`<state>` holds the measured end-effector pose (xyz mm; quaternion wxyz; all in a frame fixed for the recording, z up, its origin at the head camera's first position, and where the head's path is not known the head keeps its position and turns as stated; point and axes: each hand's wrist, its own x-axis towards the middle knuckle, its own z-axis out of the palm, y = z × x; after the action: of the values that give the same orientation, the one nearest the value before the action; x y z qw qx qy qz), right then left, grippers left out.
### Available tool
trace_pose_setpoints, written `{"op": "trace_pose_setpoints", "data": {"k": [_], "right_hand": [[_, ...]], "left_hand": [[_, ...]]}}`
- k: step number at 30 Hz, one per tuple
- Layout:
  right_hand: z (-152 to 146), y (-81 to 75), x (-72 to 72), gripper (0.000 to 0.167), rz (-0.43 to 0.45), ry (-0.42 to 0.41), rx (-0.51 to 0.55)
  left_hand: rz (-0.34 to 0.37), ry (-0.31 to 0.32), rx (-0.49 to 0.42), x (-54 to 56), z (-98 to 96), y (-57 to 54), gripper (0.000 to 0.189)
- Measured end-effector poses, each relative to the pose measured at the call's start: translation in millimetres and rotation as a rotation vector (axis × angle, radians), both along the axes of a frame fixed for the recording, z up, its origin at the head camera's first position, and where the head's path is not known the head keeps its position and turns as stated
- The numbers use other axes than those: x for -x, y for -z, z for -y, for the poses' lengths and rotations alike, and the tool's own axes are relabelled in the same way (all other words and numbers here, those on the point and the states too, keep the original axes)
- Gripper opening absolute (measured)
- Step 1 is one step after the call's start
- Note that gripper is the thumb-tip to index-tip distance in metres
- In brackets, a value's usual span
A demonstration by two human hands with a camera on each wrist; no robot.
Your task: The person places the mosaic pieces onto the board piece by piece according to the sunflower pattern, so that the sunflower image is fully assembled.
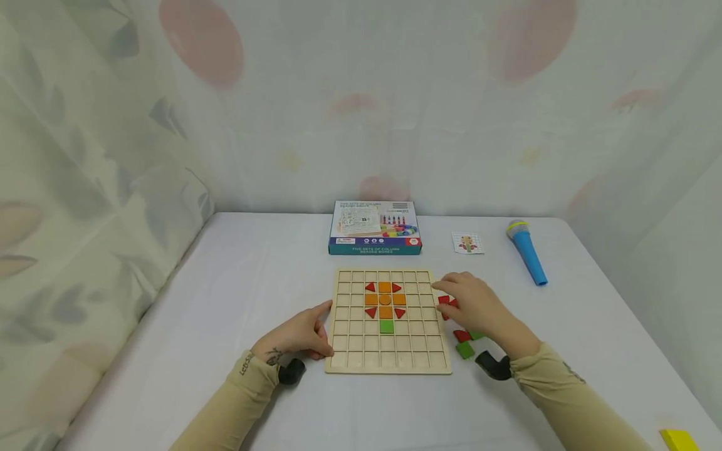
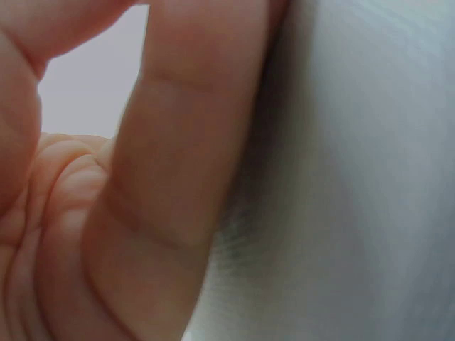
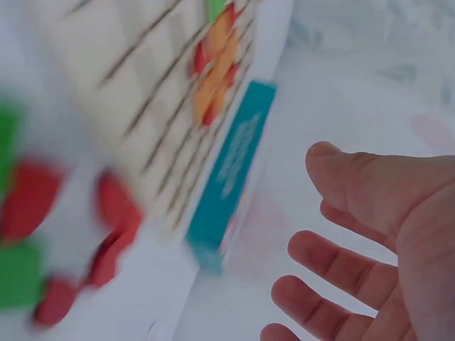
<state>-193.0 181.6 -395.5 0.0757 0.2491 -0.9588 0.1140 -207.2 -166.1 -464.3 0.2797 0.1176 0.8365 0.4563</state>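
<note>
- Head view: your pale gridded board (image 1: 414, 343) bears orange, red and green tiles (image 1: 385, 300); your left hand (image 1: 296, 332), fingers spread, touches its left edge; your right hand (image 1: 476, 304) hovers at its right edge. It lies on the white desk (image 1: 271, 263) before patterned curtains (image 1: 451, 144).
- Left wrist view: your fingers loom close, their tips cut off.
- Right wrist view: your parted fingers hold nothing; board and tiles blur.
</note>
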Motion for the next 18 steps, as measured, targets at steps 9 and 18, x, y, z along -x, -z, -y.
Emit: {"op": "trace_pose_setpoints", "data": {"k": [9, 18], "right_hand": [[-57.0, 31.7, -20.4, 0.033, 0.012, 0.071, -0.122], [-66.3, 55.0, -22.8, 0.032, -0.006, 0.053, -0.253]], "left_hand": [[0.002, 0.001, 0.004, 0.0, 0.2, -2.0, 0.109], [0.009, -0.006, 0.005, -1.8, -0.4, -2.5, 0.109]]}}
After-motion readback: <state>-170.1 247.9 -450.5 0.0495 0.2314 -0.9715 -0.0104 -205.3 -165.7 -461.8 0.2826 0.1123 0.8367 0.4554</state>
